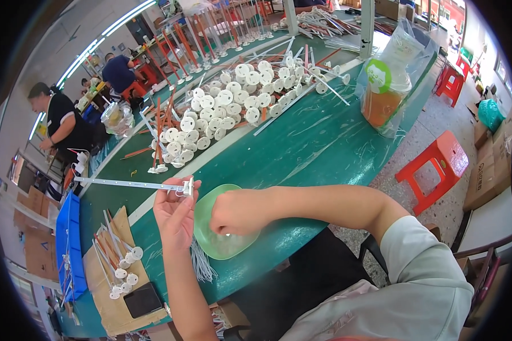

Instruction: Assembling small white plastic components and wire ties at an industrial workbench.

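My left hand (174, 219) pinches a thin LED strip (128, 183) by the white cap at its right end. The strip points left, roughly level above the table. Close by on the right, a light green bowl (202, 232) stands on the green table (301, 156). My right hand (242, 211) is over the bowl with its fingers curled down into it. Small whitish pieces (228, 244) show at the bowl's bottom, too small to name. What the right fingers hold, if anything, is hidden. A bundle of thin white wires (199, 264) lies beside the bowl, below my left hand.
A large pile of strips with round white caps (227, 102) covers the table beyond. Several more lie on cardboard (105, 301), near a dark phone (143, 300) and a blue bin (69, 244). A bagged drink cup (388, 85) stands right; a red stool (432, 170) is beyond the edge.
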A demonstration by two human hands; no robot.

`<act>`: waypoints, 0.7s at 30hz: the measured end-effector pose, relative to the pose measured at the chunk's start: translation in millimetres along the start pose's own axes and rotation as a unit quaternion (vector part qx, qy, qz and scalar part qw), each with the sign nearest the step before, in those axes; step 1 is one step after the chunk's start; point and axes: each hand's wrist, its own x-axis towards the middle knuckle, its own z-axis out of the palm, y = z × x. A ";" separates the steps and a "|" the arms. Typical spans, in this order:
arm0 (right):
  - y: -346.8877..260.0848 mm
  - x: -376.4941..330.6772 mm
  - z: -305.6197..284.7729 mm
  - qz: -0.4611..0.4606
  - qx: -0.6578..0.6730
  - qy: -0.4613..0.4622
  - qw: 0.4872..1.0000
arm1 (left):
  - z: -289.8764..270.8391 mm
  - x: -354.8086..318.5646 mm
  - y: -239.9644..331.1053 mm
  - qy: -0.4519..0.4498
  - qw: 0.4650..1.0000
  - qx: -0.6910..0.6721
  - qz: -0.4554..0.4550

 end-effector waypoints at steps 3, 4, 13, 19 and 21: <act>-4.4 5.1 -2.1 -0.009 0.026 0.067 0.997 | 0.2 -3.5 5.3 0.006 1.000 0.011 0.001; -4.5 5.0 -1.9 -0.010 0.045 0.093 0.995 | 0.1 -3.4 4.4 0.005 1.000 0.010 0.000; 1.0 3.1 -2.3 0.018 0.073 0.084 0.994 | -0.2 -0.2 0.6 -0.005 1.000 0.027 0.006; -4.9 4.2 -11.5 0.080 0.106 0.072 0.989 | 2.1 -1.2 1.3 0.006 1.000 0.016 0.000; -9.3 2.8 -15.6 0.105 0.164 0.085 0.977 | 0.8 -2.0 1.5 0.007 1.000 0.011 -0.003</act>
